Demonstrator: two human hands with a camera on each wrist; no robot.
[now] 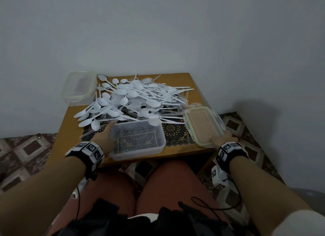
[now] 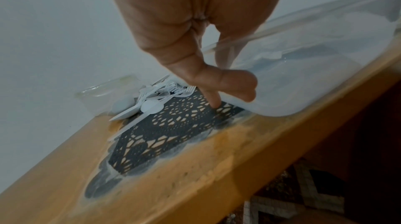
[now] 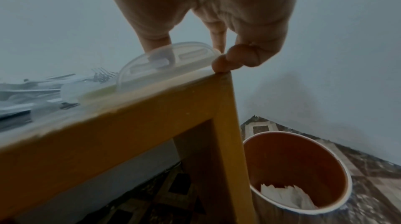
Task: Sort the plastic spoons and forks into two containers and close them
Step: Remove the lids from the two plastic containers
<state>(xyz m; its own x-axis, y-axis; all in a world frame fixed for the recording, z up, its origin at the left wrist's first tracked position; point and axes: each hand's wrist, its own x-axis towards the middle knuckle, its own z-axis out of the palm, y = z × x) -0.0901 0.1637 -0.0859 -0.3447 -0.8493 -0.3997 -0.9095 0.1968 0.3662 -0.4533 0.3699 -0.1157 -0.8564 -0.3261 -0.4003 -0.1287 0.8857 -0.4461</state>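
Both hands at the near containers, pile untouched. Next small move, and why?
Probably let go of the lid with the right hand and reach for a spoon. The near container, steadied by the left hand, sits open and empty beside the mixed cutlery pile, so sorting can begin.

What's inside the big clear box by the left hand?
The clear box looks empty: only the dark lace mat shows through its bottom. The left hand covers its left wall.
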